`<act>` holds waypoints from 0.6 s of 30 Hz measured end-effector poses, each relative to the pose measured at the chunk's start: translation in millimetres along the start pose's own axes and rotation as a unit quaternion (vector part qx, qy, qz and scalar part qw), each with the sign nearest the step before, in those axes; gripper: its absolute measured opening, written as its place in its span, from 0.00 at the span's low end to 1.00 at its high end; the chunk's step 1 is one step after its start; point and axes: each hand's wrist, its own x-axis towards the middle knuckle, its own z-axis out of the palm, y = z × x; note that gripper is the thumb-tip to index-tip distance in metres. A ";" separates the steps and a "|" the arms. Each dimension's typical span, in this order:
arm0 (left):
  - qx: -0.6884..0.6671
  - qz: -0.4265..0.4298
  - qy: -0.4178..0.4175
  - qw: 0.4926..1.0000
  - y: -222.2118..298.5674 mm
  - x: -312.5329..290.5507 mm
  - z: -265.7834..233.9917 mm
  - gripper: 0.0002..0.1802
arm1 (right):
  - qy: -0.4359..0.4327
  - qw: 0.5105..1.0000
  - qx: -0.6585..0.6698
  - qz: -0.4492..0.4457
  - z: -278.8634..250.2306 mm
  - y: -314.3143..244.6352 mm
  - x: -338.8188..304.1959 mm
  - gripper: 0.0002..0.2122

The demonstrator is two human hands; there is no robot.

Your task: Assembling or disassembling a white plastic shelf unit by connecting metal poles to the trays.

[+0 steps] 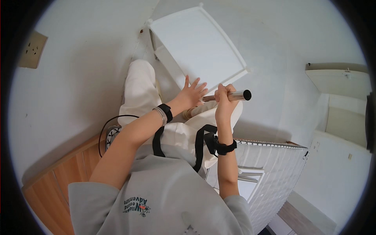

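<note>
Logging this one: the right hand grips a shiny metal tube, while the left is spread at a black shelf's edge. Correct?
Not quite: the head view shows a white shelf, not black. The right hand does grip a shiny metal tube, with the left hand spread at the shelf's edge.

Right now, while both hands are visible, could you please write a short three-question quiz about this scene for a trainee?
1. Which hand grips the shiny cylindrical metal tube?
2. True or false: the bare left hand has its fingers spread.
3. On which side of the white rectangular shelf unit does the picture show the beige wall socket: A left, B right?

Key: 1. The bare right hand. 2. True. 3. A.
</note>
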 end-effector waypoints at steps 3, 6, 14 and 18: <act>-0.022 -0.004 -0.030 0.999 -1.2 -0.3 2.4 0.34 | -0.012 0.996 -0.070 -0.052 2.5 11.0 -15.2 0.14; -0.010 0.007 -0.003 1.000 -0.2 -4.0 4.7 0.35 | -0.023 0.989 -0.131 -0.072 -5.7 27.1 -20.8 0.14; -0.004 0.001 -0.020 1.000 0.4 -3.5 1.9 0.35 | -0.028 0.984 -0.156 -0.083 -4.5 27.5 -22.7 0.13; 0.007 0.004 -0.028 1.000 -0.4 -4.4 -1.8 0.36 | 0.003 0.997 -0.065 -0.052 2.1 16.2 -12.4 0.14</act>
